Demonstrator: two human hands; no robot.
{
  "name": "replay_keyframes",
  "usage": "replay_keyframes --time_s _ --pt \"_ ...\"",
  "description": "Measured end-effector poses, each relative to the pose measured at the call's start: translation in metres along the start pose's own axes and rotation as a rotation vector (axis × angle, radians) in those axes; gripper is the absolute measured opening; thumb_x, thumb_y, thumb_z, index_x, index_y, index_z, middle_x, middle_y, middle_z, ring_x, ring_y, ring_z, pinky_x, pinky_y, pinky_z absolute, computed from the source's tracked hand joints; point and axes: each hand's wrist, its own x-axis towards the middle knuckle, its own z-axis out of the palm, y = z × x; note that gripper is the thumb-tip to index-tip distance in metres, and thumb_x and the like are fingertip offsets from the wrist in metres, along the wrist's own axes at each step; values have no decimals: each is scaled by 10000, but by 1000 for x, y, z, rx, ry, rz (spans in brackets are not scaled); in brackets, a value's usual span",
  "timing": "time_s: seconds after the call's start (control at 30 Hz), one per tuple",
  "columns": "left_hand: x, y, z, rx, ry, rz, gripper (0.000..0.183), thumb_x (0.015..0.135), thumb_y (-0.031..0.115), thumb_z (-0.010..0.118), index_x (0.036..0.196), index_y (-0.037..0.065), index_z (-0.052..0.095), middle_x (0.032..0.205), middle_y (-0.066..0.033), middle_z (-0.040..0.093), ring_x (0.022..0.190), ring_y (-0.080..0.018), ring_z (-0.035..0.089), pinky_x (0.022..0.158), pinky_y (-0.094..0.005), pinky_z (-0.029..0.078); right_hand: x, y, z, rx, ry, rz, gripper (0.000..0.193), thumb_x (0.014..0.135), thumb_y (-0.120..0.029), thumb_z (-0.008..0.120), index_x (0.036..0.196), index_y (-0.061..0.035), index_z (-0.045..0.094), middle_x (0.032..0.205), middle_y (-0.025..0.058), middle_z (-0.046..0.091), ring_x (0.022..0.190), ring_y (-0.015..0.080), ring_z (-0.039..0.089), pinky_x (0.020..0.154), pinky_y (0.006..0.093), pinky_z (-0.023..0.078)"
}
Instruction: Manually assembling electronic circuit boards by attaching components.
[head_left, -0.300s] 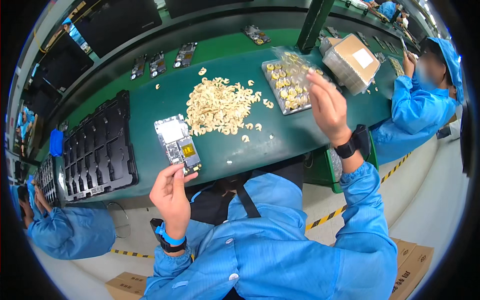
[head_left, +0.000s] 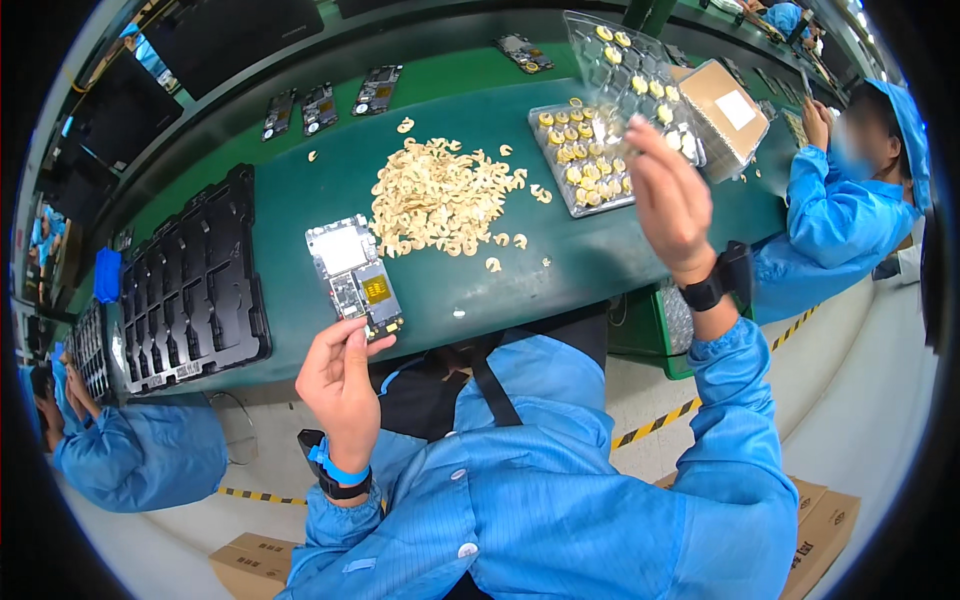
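Observation:
My left hand pinches the near end of a circuit board between thumb and fingers. The board is narrow, with a silvery shield and a yellow patch, and is held at the table's near edge. My right hand, fingers together, grips the near edge of a clear plastic tray that is raised and tilted. Small round yellow parts sit in its pockets. Below and to its left lies another clear tray full of similar parts. Between my hands is a pile of pale C-shaped pieces.
A black slotted tray lies at the left by a blue container. Several circuit boards line the back. A cardboard-topped stack stands behind my right hand. Co-workers in blue sit on both sides. A green crate is below the table edge.
My right hand has lifted the clear tray higher and tilted it up, exposing more of the tray beneath. My left hand still holds the circuit board in nearly the same place.

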Motion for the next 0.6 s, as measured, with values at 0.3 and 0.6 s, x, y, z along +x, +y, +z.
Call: replay_keyframes --time_s 0.3,0.6 --pt "0 -6 -3 16 4 17 164 1058 -22 533 1144 -124 628 1061 -174 695 913 -221 731 819 -368 669 -52 -14 26 153 -245 207 245 809 117 667 1044 50 665 1216 173 707 1134 344 710 955 413 601" --pt "0 -6 -2 17 -11 24 164 1058 -30 525 1147 -124 626 1068 -179 696 920 -212 729 816 -366 671 -20 -2 6 45 -139 43 227 787 109 691 1010 73 668 1184 182 711 1140 362 709 987 469 595"
